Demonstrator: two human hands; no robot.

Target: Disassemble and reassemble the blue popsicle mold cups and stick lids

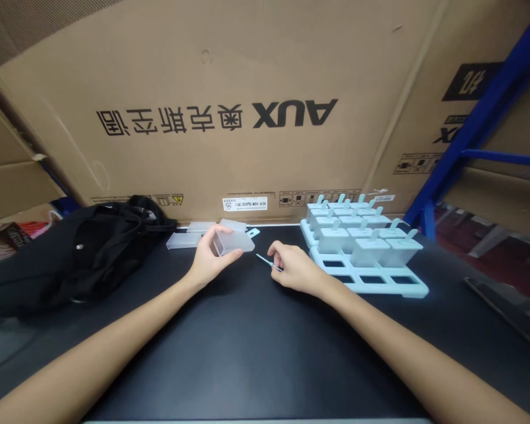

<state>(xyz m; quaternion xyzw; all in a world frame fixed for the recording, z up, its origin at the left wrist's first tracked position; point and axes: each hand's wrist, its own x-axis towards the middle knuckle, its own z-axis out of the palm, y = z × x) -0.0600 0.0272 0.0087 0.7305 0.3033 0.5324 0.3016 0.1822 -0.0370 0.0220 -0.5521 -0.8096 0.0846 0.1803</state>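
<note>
My left hand (208, 257) is closed around a translucent ice pop mold cup (235, 242), tilted on its side above the black table. Between the fingers of my right hand (294, 265) is a thin light-blue ice pop stick (265, 259), its tip pointing toward the cup. Behind my left hand lie several more clear mold cups (183, 240). Another light-blue stick (253, 233) shows just beyond the held cup. To the right stands a light-blue mold rack (366, 272), filled with several cups whose stick handles point up; slots along its near side hold no cups.
A black bag (101, 253) lies at the left of the black table (247, 353). Large cardboard boxes (229, 65) rise behind. A blue metal frame (481, 118) stands at the right, near a dark flat object (503, 312) at the table's right edge.
</note>
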